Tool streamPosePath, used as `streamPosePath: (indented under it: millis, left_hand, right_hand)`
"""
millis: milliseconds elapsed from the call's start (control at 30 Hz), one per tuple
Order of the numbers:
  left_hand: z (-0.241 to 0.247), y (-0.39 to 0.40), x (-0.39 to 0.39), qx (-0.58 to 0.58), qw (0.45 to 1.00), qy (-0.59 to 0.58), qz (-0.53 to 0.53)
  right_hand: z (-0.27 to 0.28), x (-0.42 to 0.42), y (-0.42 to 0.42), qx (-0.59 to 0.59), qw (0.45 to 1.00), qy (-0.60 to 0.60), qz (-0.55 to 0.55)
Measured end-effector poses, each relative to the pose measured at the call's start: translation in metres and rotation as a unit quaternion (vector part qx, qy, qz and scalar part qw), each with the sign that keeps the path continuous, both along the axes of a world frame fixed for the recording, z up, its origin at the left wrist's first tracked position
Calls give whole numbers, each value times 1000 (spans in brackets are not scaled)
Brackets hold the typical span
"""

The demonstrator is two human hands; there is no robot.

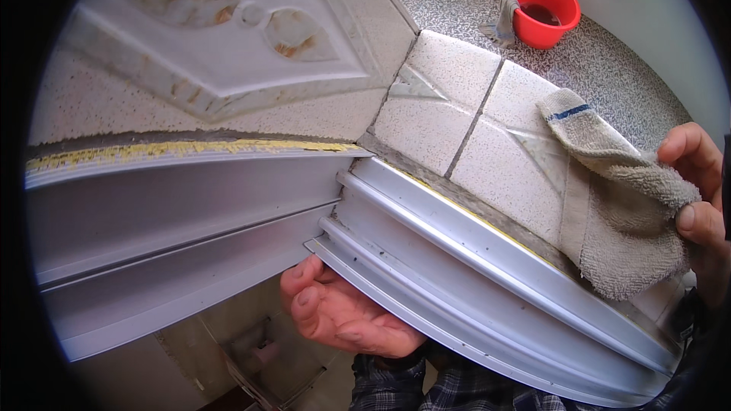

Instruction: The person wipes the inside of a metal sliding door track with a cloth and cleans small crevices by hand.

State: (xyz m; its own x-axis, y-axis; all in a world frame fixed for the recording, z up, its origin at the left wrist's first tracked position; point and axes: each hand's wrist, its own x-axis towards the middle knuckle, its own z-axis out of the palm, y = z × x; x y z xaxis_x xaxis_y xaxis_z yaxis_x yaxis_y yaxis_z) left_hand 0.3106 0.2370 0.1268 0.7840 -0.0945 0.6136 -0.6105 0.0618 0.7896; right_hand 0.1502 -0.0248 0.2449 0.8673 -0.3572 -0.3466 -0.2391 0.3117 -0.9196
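My right hand (702, 188), at the right edge of the view, pinches a damp-looking grey terry cloth (634, 240) between thumb and fingers. The cloth has a dark blue stripe near one end and hangs over the tiled sill (474, 154). Below it runs an aluminium sliding-window track (434, 245) with raised rails and dark specks of dirt in its channels. My left hand (351, 314) is palm up under the track's near edge, its fingers loosely curled and holding nothing. One fingertip is at the corner where the track meets the upright aluminium jamb (171, 217).
A red plastic bucket (542, 11) with dark liquid stands on a speckled surface (622, 74) beyond the tiles. Another cloth (505, 20) hangs over its rim. Relief-patterned wall tiles (228, 45) rise at the left, with yellow residue (188, 151) along the jamb.
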Motion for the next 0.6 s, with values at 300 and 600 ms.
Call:
streamPosePath:
  millis: [300,600]
  left_hand:
    - [7,5,-3,81,997,16,-6]
    - [5,8,0,112,994,15,1]
  right_hand:
    - [22,16,18,-49,997,59,-17]
    - [-36,149,47,-415,832,-260,261]
